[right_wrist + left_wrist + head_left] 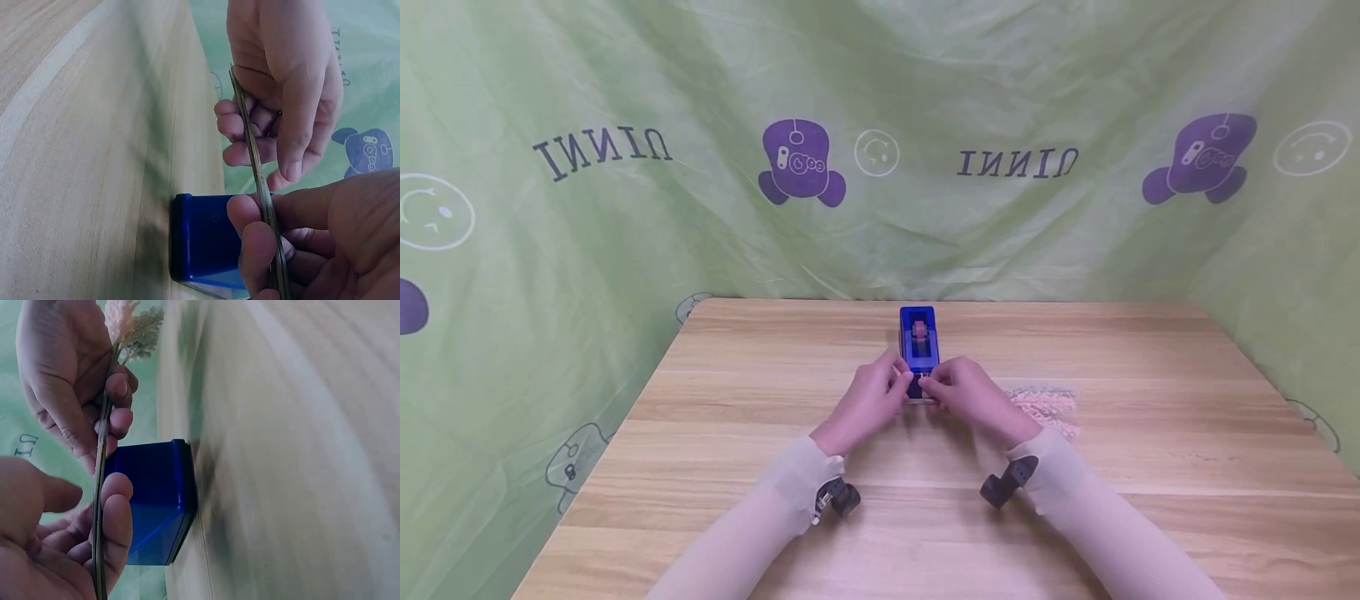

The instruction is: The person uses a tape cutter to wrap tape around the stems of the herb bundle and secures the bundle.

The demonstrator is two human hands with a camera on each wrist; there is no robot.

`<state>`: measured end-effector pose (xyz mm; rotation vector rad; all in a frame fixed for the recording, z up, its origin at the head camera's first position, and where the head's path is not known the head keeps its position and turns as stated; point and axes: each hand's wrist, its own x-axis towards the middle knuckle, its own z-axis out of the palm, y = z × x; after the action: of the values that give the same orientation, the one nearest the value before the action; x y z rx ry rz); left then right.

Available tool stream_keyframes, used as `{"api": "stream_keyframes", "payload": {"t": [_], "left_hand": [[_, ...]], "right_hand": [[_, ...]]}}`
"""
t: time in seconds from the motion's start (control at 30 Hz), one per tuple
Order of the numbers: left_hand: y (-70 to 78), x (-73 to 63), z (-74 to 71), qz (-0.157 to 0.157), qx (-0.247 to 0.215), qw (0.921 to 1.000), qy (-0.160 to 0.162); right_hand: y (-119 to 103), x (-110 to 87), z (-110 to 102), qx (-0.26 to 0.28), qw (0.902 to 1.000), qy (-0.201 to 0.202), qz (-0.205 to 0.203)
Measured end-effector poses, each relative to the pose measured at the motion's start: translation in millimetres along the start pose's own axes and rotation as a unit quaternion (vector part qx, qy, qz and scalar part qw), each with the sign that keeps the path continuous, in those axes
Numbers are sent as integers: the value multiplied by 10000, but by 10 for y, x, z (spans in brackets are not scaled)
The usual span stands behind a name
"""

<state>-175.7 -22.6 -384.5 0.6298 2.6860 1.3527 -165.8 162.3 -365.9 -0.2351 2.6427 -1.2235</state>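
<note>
Between both hands lies a thin bundle of dried flower stems [256, 156], running across in front of a blue tape dispenser [919, 364]. Fluffy pink and grey-green flower heads [1045, 408] extend beyond the right hand, partly hidden by its wrist in the head view. The left hand [872, 392] holds the bare end of the stems, fingers curled about them. Closer to the flower heads, the right hand [973, 396] pinches the stems with thumb and fingers. A paler, shiny patch shows on the stems between the hands; whether it is tape cannot be told.
The dispenser, with a reddish roll core [919, 330], stands near the far edge of the wooden table [760, 375]. A green printed curtain [910, 233] hangs behind and along both sides. Black wrist cameras [846, 498] sit on both sleeves.
</note>
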Motion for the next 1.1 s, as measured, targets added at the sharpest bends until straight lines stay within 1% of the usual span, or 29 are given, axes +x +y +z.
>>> {"api": "stream_keyframes", "payload": {"t": [0.07, 0.27, 0.37, 0.5, 0.7, 0.8, 0.9, 0.93, 0.97, 1.1], "left_hand": [[-8, 37, 7, -3, 22, 10000, 72], [-8, 149, 31, 231, 346, 9988, 262], [-6, 185, 40, 201, 366, 9986, 311], [-1, 215, 38, 88, 409, 9987, 303], [14, 240, 20, 75, 498, 9985, 210], [23, 242, 12, 22, 436, 9989, 157], [18, 245, 7, 44, 382, 9991, 152], [12, 249, 7, 47, 353, 9992, 155], [-102, 293, 40, 177, 354, 9990, 190], [-117, 301, 45, 213, 327, 9991, 169]], "right_hand": [[5, 5, 0, 44, 10000, -17, -18], [24, 23, 17, 20, 10000, -36, -13], [25, 29, 26, -4, 10000, -48, 6], [18, 29, 29, 61, 9999, -49, 112], [14, 19, 39, 187, 9996, 27, 194], [12, 15, 47, 286, 9993, 69, 230], [10, 13, 54, 303, 9992, 130, 246], [13, 14, 56, 267, 9992, 151, 236], [13, 14, 59, 246, 9992, 177, 243], [26, 24, 72, 62, 9994, 280, 189]]}}
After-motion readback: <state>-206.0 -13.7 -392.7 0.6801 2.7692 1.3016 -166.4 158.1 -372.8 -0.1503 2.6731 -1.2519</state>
